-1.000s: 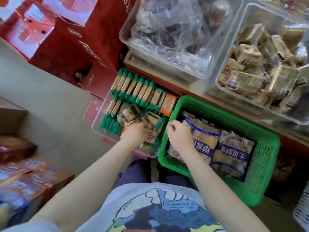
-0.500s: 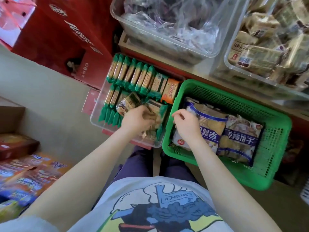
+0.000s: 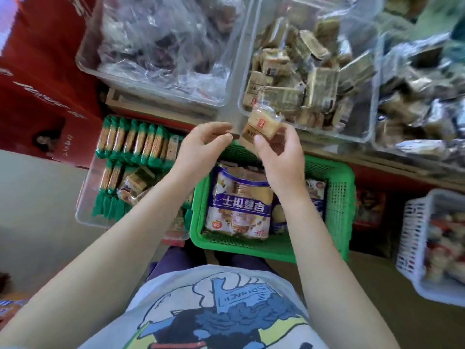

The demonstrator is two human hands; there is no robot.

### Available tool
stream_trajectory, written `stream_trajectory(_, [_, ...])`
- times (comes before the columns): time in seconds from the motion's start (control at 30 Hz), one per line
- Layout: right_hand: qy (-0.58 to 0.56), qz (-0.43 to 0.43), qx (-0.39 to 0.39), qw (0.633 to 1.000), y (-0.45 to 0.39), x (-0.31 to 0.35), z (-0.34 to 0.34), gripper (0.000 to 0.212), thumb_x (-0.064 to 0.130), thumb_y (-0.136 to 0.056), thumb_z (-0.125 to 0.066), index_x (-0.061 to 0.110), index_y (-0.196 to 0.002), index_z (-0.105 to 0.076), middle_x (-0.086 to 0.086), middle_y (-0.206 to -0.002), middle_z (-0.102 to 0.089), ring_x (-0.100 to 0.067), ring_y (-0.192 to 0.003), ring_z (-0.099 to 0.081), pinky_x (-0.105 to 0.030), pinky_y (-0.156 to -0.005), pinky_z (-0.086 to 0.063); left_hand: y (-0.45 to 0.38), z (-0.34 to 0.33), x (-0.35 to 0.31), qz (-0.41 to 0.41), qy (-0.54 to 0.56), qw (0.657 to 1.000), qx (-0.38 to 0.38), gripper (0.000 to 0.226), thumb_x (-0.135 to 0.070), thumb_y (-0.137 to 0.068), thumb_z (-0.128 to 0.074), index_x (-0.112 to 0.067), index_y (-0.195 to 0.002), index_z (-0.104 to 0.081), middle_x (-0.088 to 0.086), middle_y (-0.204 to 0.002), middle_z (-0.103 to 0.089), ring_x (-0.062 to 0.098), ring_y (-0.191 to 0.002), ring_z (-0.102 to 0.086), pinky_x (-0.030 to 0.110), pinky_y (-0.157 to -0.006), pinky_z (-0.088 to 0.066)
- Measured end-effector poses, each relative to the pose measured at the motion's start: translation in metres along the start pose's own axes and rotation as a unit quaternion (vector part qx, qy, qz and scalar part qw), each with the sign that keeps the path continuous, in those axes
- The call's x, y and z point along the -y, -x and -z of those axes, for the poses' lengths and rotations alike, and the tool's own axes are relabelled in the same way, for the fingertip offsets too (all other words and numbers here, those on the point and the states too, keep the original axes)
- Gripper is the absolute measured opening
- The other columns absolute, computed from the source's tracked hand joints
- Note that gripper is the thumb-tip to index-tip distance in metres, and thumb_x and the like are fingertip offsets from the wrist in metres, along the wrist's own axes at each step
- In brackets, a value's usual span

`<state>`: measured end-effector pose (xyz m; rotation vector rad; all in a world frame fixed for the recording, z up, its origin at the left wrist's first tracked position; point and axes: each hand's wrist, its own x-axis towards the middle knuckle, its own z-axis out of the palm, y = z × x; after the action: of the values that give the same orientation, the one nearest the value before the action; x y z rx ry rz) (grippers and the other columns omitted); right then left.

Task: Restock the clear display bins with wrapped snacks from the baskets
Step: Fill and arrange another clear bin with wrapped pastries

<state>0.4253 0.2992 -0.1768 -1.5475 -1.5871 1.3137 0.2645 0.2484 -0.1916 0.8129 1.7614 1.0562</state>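
While the right hand point(image 3: 281, 157) is pinching a wrapped snack point(image 3: 261, 123) at the clear bin's point(image 3: 302, 129) near edge, left hand point(image 3: 201, 147) hovering beside it, fingers point(image 3: 221, 139) loosely apart, both hanging over the green basket point(image 3: 337, 197).

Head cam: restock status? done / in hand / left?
Done: the clear bin of tan wrapped snacks already looks well filled.
In hand: the right hand pinches one small wrapped snack at that bin's near edge; the left hand is beside it, holding nothing I can see.
Left: large bags remain in the green basket.
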Motion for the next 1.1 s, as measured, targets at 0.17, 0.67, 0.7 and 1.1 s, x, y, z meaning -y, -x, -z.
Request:
stream_trajectory(0.17, [0.254, 0.137, -0.237, 0.928, -0.039, -0.013, 0.089, 0.034, 0.019, -0.093, -0.064, 0.011, -0.126, -0.060, -0.011, -0.115, -0.056, -0.018, -0.103, -0.051, -0.016, -0.091, -0.039, -0.016, -0.044, -0.032, -0.151, -0.264, 0.953, 0.011, 0.063, -0.033, -0.092, -0.062, -0.029, -0.150, -0.037, -0.003, -0.163, -0.013, 0.019, -0.149, -0.013, 0.036, -0.118, -0.013])
stream_trajectory(0.67, [0.472, 0.086, -0.037, 0.876, -0.083, -0.054, 0.117, 0.055, 0.054, -0.101, -0.037, 0.023, -0.146, -0.041, -0.015, -0.155, -0.038, -0.031, -0.147, -0.027, -0.056, -0.116, -0.018, -0.036, -0.063, -0.005, -0.153, -0.518, 0.839, 0.070, 0.093, -0.043, -0.088, -0.057, -0.031, -0.158, 0.003, -0.003, -0.165, 0.013, 0.019, -0.148, 0.026, 0.044, -0.121, -0.011])
stream_trajectory(0.7, [0.469, 0.063, -0.053, 0.879, -0.085, -0.055, 0.115, 0.054, 0.052, -0.102, -0.036, 0.023, -0.148, -0.038, -0.016, -0.157, -0.034, -0.032, -0.149, -0.022, -0.057, -0.118, -0.014, -0.036, -0.063, -0.004, -0.153, -0.514, 0.841, 0.072, 0.093, -0.042, -0.088, -0.058, -0.032, -0.158, 0.003, -0.003, -0.165, 0.013, 0.018, -0.148, 0.026, 0.044, -0.121, -0.011])
stream_trajectory(1.1, [0.371, 0.176, -0.178, 0.894, -0.037, -0.017, 0.058, 0.039, 0.026, -0.093, -0.053, 0.006, -0.126, -0.056, -0.015, -0.129, -0.058, -0.033, -0.125, -0.049, -0.050, -0.105, -0.037, -0.012, -0.021, 0.000, -0.148, -0.323, 0.934, 0.029, 0.059, -0.028, -0.093, -0.059, -0.023, -0.148, -0.040, 0.002, -0.156, -0.032, 0.020, -0.145, -0.025, 0.038, -0.116, -0.028])
